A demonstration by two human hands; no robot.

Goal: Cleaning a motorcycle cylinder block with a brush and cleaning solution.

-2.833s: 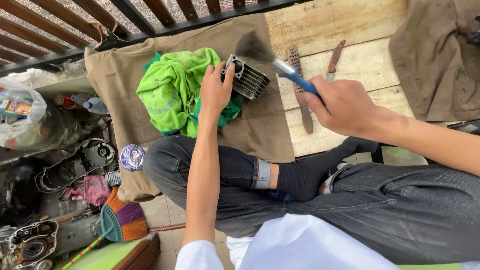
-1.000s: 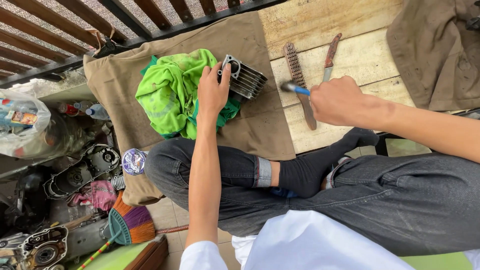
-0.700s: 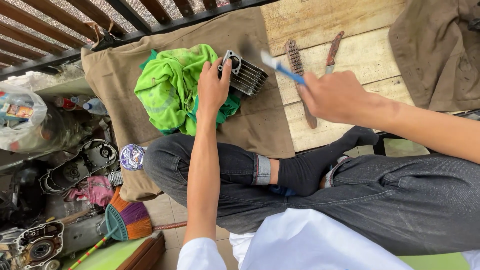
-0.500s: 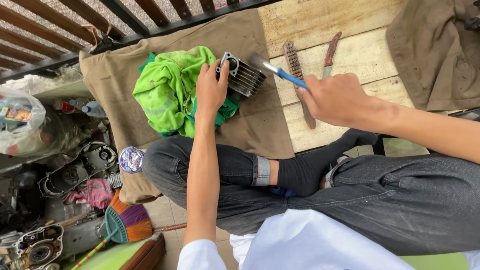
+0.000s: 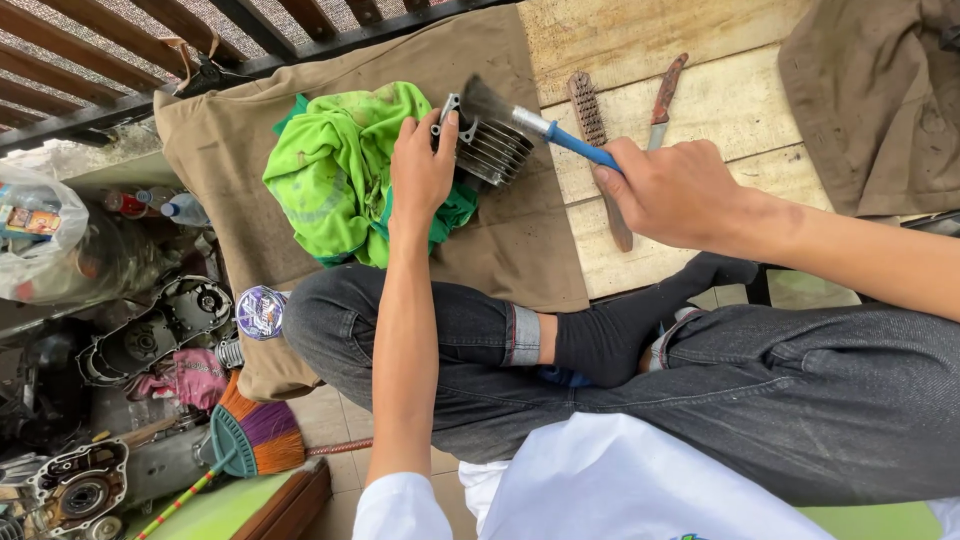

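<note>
While I sit cross-legged at the wooden worktop, this is how things lie.

Left hand: my left hand rests on the finned metal cylinder, fingers curled over its near edge, holding it down.
Cylinder: it sits just beyond my left fingertips, on the brown cloth, touching the green rag that lies under my left palm and out to its left.
Cylinder axis: it lies on its side, fins running as parallel lines, its long axis slanting from my left fingertips away toward the right.
Right hand: my right hand is closed around the blue handle of the paintbrush.
Brush axis: the handle runs from my right fist up and to the left; the dark bristles point away from that hand and touch the top of the cylinder, just past my left fingertips.
Beyond my right hand: a wire brush with a wooden handle lies partly under the fist, lengthwise away from me; a knife with a reddish handle lies just beside it, further right.
Left of my left arm: a small broom and engine covers on the floor, well apart.
</note>
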